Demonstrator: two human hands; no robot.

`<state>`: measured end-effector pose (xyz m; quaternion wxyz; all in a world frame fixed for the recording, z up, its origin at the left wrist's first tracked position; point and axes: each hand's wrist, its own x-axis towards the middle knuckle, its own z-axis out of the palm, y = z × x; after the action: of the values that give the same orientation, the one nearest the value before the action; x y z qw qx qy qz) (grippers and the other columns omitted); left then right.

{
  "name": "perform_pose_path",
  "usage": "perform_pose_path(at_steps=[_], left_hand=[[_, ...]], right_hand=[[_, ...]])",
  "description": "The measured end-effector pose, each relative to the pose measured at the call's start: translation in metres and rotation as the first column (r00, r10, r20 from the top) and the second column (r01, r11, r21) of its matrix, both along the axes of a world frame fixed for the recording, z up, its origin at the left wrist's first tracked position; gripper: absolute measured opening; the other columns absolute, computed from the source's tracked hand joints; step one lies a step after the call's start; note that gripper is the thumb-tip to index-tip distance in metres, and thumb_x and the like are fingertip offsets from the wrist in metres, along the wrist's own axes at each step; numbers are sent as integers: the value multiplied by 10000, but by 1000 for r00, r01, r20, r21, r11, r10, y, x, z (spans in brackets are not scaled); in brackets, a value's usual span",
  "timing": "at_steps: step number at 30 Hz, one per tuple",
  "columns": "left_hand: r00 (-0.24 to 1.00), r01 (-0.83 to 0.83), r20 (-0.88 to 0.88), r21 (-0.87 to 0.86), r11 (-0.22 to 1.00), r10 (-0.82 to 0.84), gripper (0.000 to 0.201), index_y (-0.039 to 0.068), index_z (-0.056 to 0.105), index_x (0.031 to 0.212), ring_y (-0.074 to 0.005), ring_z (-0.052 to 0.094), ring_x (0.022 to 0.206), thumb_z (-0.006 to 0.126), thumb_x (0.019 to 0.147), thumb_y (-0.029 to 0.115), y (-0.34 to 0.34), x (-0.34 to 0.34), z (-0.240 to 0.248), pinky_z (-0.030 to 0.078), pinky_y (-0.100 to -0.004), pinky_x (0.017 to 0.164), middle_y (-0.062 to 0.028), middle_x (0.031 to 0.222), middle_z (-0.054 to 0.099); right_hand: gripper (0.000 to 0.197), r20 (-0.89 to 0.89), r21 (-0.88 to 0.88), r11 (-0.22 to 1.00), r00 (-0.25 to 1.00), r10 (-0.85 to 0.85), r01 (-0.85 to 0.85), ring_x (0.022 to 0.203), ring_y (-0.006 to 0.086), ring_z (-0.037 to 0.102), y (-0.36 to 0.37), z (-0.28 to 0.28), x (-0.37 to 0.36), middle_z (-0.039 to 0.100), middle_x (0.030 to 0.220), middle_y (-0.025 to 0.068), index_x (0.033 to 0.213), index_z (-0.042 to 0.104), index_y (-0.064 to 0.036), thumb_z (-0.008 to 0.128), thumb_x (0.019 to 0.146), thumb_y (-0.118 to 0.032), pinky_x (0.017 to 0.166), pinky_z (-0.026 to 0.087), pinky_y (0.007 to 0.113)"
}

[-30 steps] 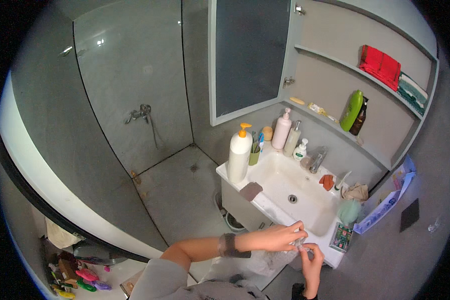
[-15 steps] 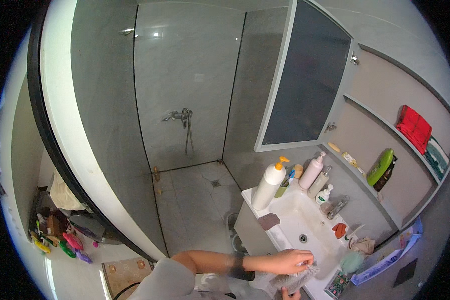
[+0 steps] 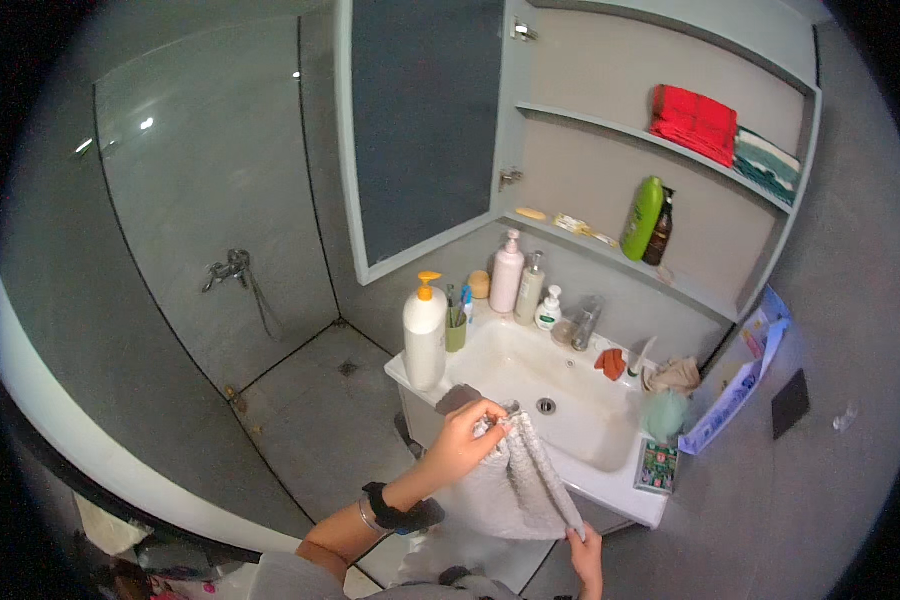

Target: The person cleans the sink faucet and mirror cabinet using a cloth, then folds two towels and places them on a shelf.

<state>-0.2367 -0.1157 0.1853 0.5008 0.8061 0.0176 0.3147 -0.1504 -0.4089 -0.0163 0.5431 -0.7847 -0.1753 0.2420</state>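
A light grey towel (image 3: pixel 520 490) hangs stretched between my two hands at the front of the white washbasin (image 3: pixel 595 435). My left hand (image 3: pixel 470 440) pinches its upper left corner, close to the basin's front edge; a dark band circles that wrist. Lower and to the right, my right hand (image 3: pixel 585 555) grips the opposite corner of the cloth. Just behind my left hand lies a small brown-grey cloth (image 3: pixel 457 399) on the basin rim. The towel droops in folds below the rim.
A white pump bottle (image 3: pixel 425 345) stands at the basin's left corner. A pink bottle (image 3: pixel 507 275) and the faucet (image 3: pixel 587 322) line the back. Above, the wall cabinet's mirrored door (image 3: pixel 425 120) hangs open; red folded towels (image 3: pixel 695 122) and a green bottle (image 3: pixel 642 220) sit on its shelves.
My view has swung right toward the basin. The towel, bunched up before, is now spread out between my hands, which have moved apart.
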Motion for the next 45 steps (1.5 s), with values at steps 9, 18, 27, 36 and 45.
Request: perform_pose_path(at_steps=[9, 18, 27, 36, 45], left_hand=[[864, 471, -208, 13, 882, -458, 134, -4, 536, 941, -191, 548, 829, 552, 820, 52, -60, -5, -31, 438, -291, 729, -94, 889, 543], [905, 409, -152, 45, 911, -398, 316, 73, 537, 1020, -193, 469, 995, 676, 746, 148, -31, -4, -32, 382, -318, 871, -65, 1035, 476], [904, 368, -232, 1, 930, -358, 447, 99, 476, 1123, -169, 390, 1043, 665, 722, 41, 16, -25, -33, 347, -280, 847, -55, 1119, 369], [953, 236, -217, 98, 967, -211, 185, 52, 599, 939, -109, 510, 812, 622, 761, 6, 20, -25, -29, 410, -222, 619, -25, 962, 554], [929, 229, -271, -110, 967, -251, 141, 15, 658, 905, -97, 559, 782, 597, 779, -11, 20, -28, -31, 442, -215, 662, -68, 917, 644]], right_hand=[[489, 540, 167, 984, 840, -39, -62, 1050, 280, 493, 47, 165, -50, 476, 1144, 159, 1135, 524, -15, 711, 696, -122, 874, 408, 348], [154, 616, 233, 972, 771, -165, 23, 789, 252, 571, 27, 154, -20, 582, 865, 144, 871, 586, 21, 622, 736, -43, 710, 448, 311], [257, 606, 307, 940, 732, -312, 147, 769, 122, 501, -5, 173, 5, 570, 921, 57, 1026, 582, -27, 579, 769, -13, 658, 407, 232], [114, 648, 218, 968, 723, -240, 126, 720, 135, 522, -12, 179, 12, 559, 847, 62, 872, 620, -11, 577, 767, 6, 578, 411, 232], [105, 635, 262, 941, 696, -335, 213, 704, 101, 509, -21, 165, 18, 569, 870, 60, 845, 603, -7, 602, 746, 26, 568, 405, 214]])
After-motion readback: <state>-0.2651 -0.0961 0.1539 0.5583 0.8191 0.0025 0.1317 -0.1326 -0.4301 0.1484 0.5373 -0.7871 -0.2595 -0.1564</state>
